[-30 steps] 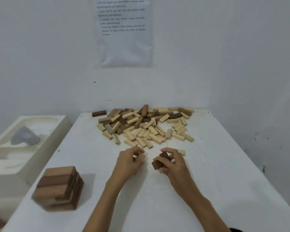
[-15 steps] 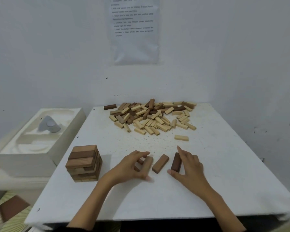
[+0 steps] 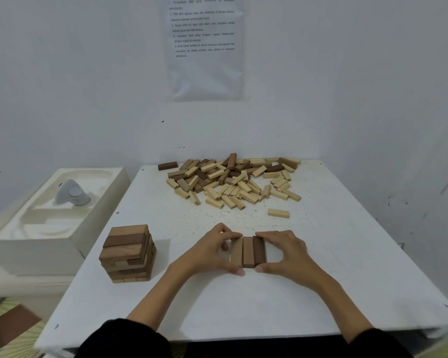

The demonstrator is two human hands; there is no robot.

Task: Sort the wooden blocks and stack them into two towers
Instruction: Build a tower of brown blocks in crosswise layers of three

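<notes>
The person is squaring up three blocks lying side by side on the white table, close to its near edge: a pale tan wooden block on the left, a mid-brown wooden block in the middle and a dark brown wooden block on the right, long sides touching. The left hand is pinching the pale tan wooden block end to end, fingertips at its far end and thumb at its near end. The right hand is gripping the dark brown wooden block the same way. To the left, a short tower of brown wooden blocks is standing. A loose heap of pale and brown wooden blocks is lying at the far side, with a single pale block just in front of it.
</notes>
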